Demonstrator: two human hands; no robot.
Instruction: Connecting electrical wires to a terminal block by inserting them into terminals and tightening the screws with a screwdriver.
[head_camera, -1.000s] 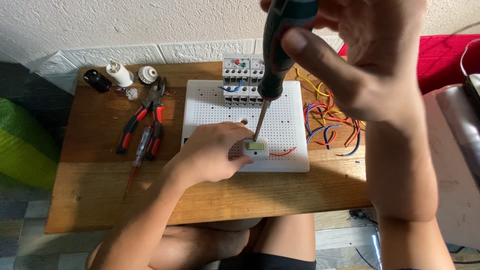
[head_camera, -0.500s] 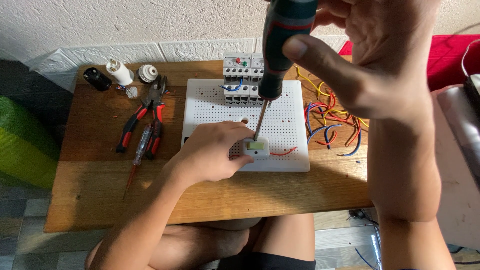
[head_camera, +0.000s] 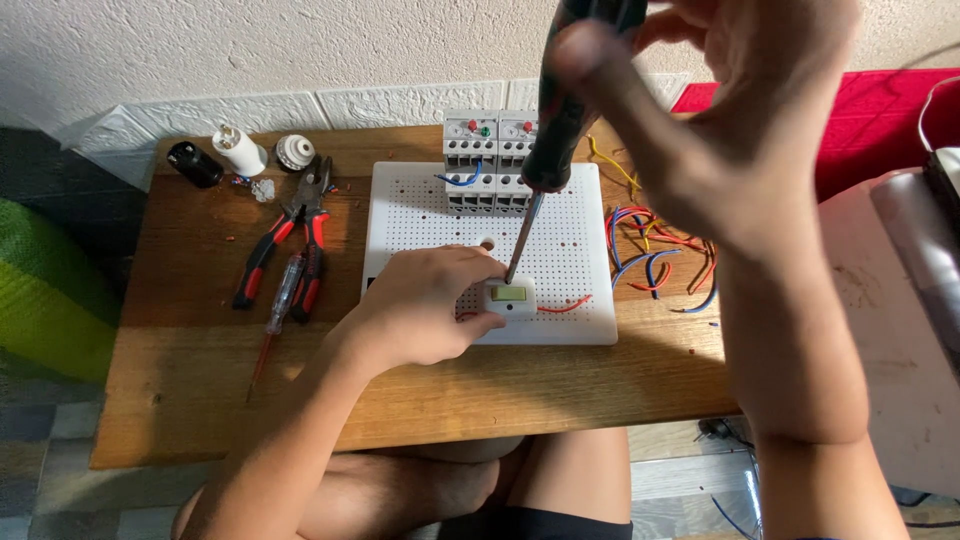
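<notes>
The right hand (head_camera: 740, 120) gripped a screwdriver (head_camera: 560, 130), its handle top cut off; the left hand (head_camera: 420, 310) pinched a small white switch (head_camera: 508, 296), partly covering it.

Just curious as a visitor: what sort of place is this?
Probably a home electrics practice bench, not a factory: a low wooden table against a rough wall, a white pegboard carrying switchgear, loose coloured wires, and pliers.

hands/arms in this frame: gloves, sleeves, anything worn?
Both hands bare: no gloves on the left hand or the right hand. Forearms are bare too, with no sleeves in view. No watch, ring or strap visible on either wrist.
</notes>
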